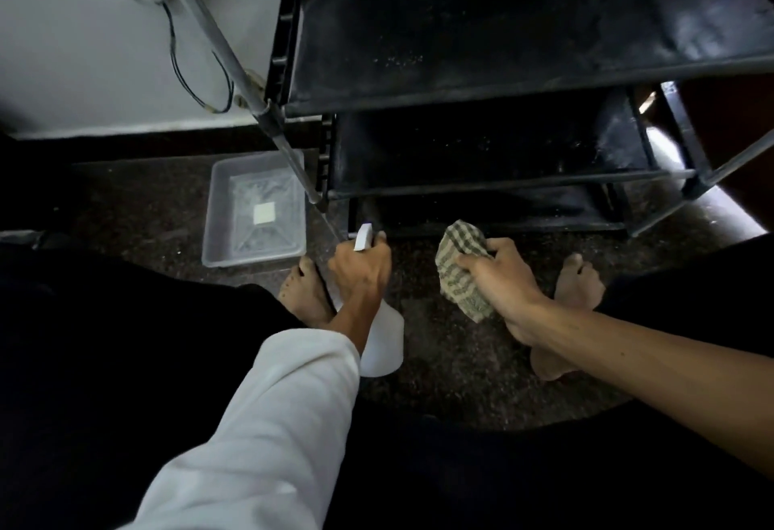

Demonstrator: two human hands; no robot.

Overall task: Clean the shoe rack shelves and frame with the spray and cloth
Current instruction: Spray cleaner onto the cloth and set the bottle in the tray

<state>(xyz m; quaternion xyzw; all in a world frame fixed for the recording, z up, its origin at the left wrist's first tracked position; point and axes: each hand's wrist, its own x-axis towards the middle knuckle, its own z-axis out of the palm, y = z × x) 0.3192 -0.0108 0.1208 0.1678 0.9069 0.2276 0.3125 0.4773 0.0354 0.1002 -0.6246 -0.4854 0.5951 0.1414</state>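
A black shoe rack (502, 47) with dusty fabric shelves and grey metal poles stands ahead of me against the wall. My left hand (360, 269) grips the head of a white spray bottle (383, 341), whose nozzle points toward the rack's lowest shelf (481, 211). My right hand (498, 278) holds a crumpled green-and-white checked cloth (456, 269) just in front of that lowest shelf, above the floor. The bottle's body hangs below my left wrist.
A clear plastic tray (255, 211) sits on the dark speckled floor left of the rack. A grey pole (234, 64) leans diagonally across the rack's left side. Cables (184, 68) hang on the white wall. My bare feet (578, 282) rest near the rack.
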